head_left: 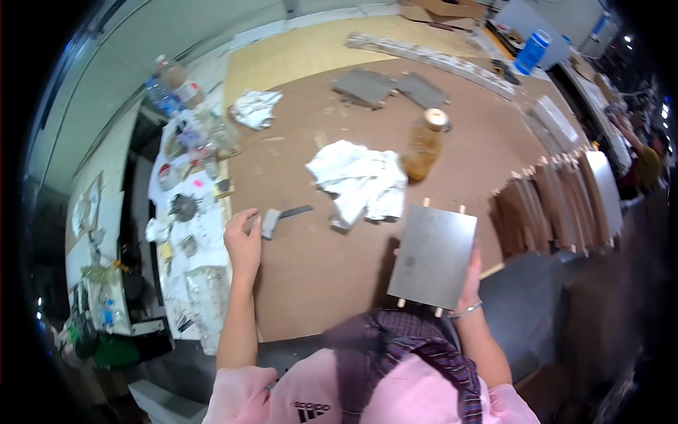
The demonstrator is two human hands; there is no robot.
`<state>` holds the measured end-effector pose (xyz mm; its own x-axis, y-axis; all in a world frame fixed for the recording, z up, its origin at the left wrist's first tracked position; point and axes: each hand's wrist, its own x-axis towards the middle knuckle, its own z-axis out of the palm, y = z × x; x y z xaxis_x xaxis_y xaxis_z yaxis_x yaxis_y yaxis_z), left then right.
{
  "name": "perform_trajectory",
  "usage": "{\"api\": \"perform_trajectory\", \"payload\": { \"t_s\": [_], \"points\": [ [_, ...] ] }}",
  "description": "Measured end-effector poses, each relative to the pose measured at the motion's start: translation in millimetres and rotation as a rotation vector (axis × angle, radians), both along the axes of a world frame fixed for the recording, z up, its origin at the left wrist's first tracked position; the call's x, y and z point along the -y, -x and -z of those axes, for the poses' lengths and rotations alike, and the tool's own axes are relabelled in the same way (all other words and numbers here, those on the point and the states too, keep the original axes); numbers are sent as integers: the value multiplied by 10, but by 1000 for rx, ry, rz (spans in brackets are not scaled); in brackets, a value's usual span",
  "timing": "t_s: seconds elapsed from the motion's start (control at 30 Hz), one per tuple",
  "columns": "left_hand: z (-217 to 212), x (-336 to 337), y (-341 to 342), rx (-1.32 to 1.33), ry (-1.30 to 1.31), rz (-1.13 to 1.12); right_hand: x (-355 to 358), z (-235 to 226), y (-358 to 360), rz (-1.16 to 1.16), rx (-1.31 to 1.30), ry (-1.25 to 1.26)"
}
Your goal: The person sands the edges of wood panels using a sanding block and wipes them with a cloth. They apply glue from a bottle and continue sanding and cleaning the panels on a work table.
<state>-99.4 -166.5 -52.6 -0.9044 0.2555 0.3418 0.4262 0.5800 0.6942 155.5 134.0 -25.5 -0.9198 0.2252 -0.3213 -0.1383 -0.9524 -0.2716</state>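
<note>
My right hand (pixel 472 277) grips a flat grey metal plate (pixel 433 256) from its right edge and underside. Short wooden pegs stick out from the plate's top and bottom edges. Most of those fingers are hidden behind it. On the left of the brown board, my left hand (pixel 244 239) is held with loosely bent fingers and nothing visible in them. Right beside its fingertips is a small grey block (pixel 270 224), and a thin dark strip (pixel 296 211) extends from near the block. Whether the fingertips touch the block, I cannot tell.
A crumpled white cloth (pixel 361 182) and a bottle of amber liquid (pixel 425 145) occupy the middle of the brown board (pixel 311 283). Two grey plates (pixel 364 86) lie farther back. Many pegged plates (pixel 554 205) stand in a row at right. Bottles (pixel 169 92) and clutter line the left.
</note>
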Motion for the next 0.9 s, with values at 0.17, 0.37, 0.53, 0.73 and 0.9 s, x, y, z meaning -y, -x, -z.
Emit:
{"api": "perform_trajectory", "payload": {
  "t_s": [0.17, 0.37, 0.53, 0.73, 0.9],
  "points": [
    [356, 406, 162, 90, 74, -153, 162, -97, 167, -71, -95, -24],
    [368, 45, 26, 137, 247, -167, 118, -138, 196, -100, -98, -55],
    [350, 34, -53, 65, 377, -192, -7, 83, 59, 21, 75, -120],
    [-375, -558, -566, 686, -522, 280, -137, 211, -134, 70, 223, -132],
    [-802, -819, -916, 624, -449, 638, -13, -247, 26, -66, 83, -323]
  ]
}}
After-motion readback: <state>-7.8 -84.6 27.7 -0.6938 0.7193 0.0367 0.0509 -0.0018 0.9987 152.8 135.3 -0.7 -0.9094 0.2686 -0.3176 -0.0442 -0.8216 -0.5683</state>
